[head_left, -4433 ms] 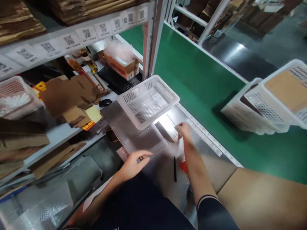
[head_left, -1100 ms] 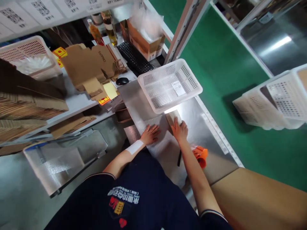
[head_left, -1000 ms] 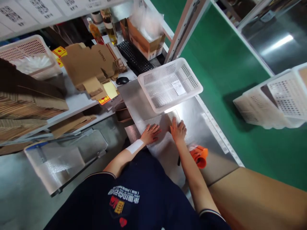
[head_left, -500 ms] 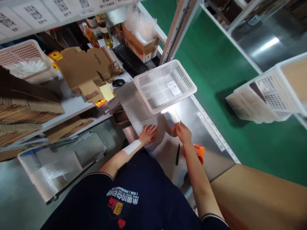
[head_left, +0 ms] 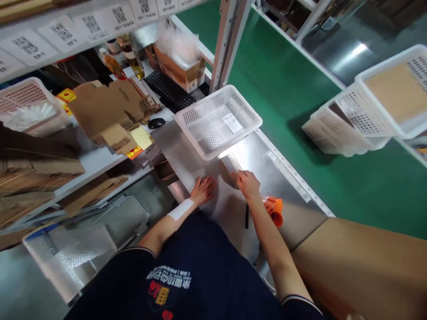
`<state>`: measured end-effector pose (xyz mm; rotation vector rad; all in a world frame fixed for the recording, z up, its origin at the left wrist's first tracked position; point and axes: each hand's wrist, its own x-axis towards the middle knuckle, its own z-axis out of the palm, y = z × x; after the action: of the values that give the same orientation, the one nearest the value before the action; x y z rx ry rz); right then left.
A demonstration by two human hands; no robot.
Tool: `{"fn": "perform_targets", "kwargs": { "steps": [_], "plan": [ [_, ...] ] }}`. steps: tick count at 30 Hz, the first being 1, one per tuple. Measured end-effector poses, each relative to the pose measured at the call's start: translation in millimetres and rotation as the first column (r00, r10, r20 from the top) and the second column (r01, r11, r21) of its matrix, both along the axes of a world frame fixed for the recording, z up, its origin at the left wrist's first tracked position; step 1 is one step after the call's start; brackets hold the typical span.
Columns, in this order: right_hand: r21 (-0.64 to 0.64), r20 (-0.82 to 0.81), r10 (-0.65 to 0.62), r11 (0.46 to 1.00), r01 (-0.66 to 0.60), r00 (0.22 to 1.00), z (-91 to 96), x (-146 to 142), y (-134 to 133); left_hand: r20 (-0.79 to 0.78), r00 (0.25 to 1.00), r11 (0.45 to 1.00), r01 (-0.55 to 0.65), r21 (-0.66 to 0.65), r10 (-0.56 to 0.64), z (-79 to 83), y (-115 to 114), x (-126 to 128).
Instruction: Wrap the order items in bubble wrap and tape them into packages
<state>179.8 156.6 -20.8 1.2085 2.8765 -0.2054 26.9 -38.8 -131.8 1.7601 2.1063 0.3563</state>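
Note:
My left hand (head_left: 203,190) lies flat with fingers spread on a clear bubble wrap sheet (head_left: 195,175) on the metal table. Part of the wrap hangs over the table's near left edge. To its right, my right hand (head_left: 247,183) is closed, with its fingertips at the edge of the wrap beside a brownish curved strip (head_left: 230,175). What exactly it pinches is too blurred to make out. Just beyond both hands stands a white perforated basket (head_left: 208,151) with a label in it. By my right forearm are an orange tape dispenser (head_left: 274,210) and a thin black stick-like item (head_left: 247,216).
Left, a shelf holds flattened cardboard (head_left: 100,106), a mouse (head_left: 156,123), a keyboard (head_left: 170,91) and bottles. A metal post (head_left: 227,44) rises behind the basket. A large cardboard box (head_left: 360,262) stands at right, and stacked white baskets (head_left: 353,120) lie beyond the green floor.
The view has shifted, so the surroundings sit a little further left. My right hand has turned slightly, knuckles more upward, still at the wrap's edge. My left hand stays flat on the wrap.

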Motion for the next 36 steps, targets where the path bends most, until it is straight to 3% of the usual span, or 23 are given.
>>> {"fn": "perform_targets", "kwargs": {
  "steps": [8, 20, 25, 28, 32, 36],
  "plan": [
    [-0.090, 0.112, -0.010, 0.996, 0.020, 0.994, -7.0, -19.6, -21.1, 0.019, 1.000, 1.000, 0.000, -0.031, 0.001, 5.0, 1.7, -0.6],
    [-0.069, 0.077, -0.040, 0.997, 0.045, 0.996, 2.5, -21.0, -14.4, -0.056, 0.998, 1.000, 0.019, -0.022, -0.020, 4.4, 2.6, -1.0],
    [-0.026, -0.020, -0.146, 0.989, 0.145, 0.989, 5.7, -19.6, -8.3, -0.070, 0.997, 1.000, 0.027, -0.011, -0.028, 3.1, 3.2, -1.9],
    [-0.042, -0.111, -0.199, 0.980, 0.195, 0.974, 6.0, -14.3, 0.7, -0.065, 0.998, 1.000, 0.013, -0.021, -0.015, 10.7, 6.0, 0.0],
    [-0.169, -0.287, -0.230, 0.968, 0.187, 0.930, 6.3, -1.4, 26.0, -0.042, 0.999, 0.999, -0.023, -0.028, 0.022, 32.7, 25.0, 8.7],
    [-0.271, -0.381, -0.258, 0.949, 0.159, 0.888, 10.5, 11.2, 55.6, 0.217, 0.972, 0.996, -0.091, -0.016, 0.093, 47.7, 61.2, 21.9]
  ]
}}
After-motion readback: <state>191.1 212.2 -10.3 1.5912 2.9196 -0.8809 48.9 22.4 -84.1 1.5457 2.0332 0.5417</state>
